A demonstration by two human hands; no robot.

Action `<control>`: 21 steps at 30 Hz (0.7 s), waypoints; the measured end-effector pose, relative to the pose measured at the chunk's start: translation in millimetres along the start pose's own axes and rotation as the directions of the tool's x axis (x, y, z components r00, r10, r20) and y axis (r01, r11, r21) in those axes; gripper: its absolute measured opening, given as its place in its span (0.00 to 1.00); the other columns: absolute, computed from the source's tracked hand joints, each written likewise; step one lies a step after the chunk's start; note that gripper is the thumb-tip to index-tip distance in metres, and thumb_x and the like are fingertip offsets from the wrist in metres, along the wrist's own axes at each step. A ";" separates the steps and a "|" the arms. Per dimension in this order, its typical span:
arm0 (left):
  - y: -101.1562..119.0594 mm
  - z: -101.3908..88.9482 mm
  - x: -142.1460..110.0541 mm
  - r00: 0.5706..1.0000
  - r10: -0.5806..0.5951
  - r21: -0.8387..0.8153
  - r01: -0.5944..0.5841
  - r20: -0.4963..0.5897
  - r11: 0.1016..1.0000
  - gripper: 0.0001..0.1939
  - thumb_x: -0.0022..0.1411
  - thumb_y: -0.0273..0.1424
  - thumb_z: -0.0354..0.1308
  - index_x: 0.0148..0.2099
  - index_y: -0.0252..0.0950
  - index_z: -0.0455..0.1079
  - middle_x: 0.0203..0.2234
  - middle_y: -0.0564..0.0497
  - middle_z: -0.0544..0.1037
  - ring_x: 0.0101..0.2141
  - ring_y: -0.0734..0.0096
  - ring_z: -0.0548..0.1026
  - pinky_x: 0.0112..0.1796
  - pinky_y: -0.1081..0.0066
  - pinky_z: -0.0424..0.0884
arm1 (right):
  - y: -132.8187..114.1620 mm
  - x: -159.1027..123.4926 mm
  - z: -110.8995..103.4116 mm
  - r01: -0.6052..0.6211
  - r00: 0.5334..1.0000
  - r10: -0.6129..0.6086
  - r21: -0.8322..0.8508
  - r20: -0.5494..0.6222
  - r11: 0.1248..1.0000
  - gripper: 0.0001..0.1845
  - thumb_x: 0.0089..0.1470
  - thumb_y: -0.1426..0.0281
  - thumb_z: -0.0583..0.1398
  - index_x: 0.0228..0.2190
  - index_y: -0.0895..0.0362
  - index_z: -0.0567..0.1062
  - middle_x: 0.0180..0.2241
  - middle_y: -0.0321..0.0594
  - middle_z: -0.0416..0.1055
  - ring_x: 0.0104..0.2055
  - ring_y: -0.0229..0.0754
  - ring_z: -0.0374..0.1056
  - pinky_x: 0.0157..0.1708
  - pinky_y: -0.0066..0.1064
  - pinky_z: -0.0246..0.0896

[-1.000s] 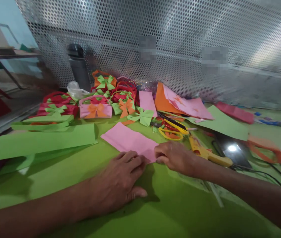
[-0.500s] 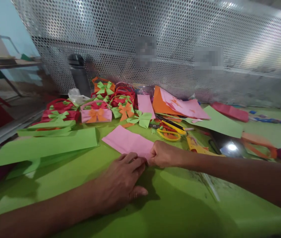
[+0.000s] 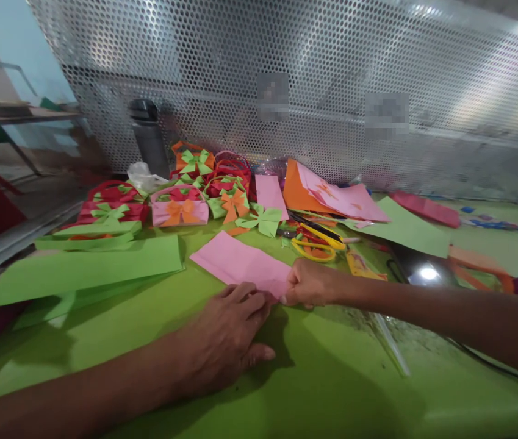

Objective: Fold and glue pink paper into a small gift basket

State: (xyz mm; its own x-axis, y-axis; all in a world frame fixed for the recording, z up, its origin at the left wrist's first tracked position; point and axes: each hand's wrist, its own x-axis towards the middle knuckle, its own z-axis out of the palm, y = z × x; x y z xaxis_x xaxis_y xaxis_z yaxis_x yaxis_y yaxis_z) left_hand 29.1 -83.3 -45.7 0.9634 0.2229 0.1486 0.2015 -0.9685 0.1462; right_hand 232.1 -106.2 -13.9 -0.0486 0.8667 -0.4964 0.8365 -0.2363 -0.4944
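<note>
A folded piece of pink paper (image 3: 244, 259) lies at a slant on the green table in front of me. My left hand (image 3: 229, 335) rests along its near edge, fingers lying on the paper and thumb held apart on the table. At the paper's right end, my right hand (image 3: 309, 283) is closed, with its fingertips pinching or pressing the near corner. That corner is partly covered by the hand. The two hands are close together, with a small gap between them.
Small paper bags with bows (image 3: 180, 212) stand at the back left, near a dark bottle (image 3: 149, 137). Green sheets (image 3: 98, 265) lie left. Yellow-handled scissors (image 3: 316, 250), a yellow tool (image 3: 362, 267) and a clear stick (image 3: 392, 346) are on the right. A perforated metal panel (image 3: 222, 79) rises behind.
My right hand has slid slightly to the right along the paper's near edge. My left hand stays in nearly the same place on the paper. The view has shifted a little.
</note>
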 end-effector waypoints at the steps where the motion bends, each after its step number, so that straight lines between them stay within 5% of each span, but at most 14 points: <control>1: -0.2 0.2 0.1 1.000 -0.001 -0.005 0.001 -0.001 1.000 0.26 0.61 0.43 0.49 0.55 0.31 0.59 0.48 0.43 0.68 0.48 0.56 0.63 0.49 0.56 0.60 | 1.8 -0.3 -1.0 -0.006 1.000 0.006 -0.003 -0.004 1.000 0.11 0.37 0.67 0.58 0.11 0.58 0.64 0.10 0.31 0.59 0.13 0.30 0.52 0.12 0.21 0.43; 21: -1.5 1.3 -1.0 1.000 0.017 -0.004 -0.017 -0.026 1.000 0.27 0.62 0.45 0.46 0.55 0.30 0.60 0.49 0.41 0.68 0.49 0.53 0.63 0.47 0.54 0.62 | 27.9 -12.0 -10.0 -0.002 1.000 0.002 0.041 -0.013 0.999 0.11 0.40 0.67 0.56 0.13 0.58 0.65 0.11 0.30 0.59 0.13 0.29 0.52 0.14 0.22 0.44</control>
State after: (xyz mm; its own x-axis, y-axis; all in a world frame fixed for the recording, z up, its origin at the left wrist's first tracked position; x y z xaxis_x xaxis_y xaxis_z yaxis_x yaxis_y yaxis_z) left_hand 28.0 -82.3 -47.3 0.9618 0.2090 0.1766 0.1840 -0.9717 0.1478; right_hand 261.5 -118.8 -14.6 -0.0396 0.8717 -0.4884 0.8132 -0.2559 -0.5226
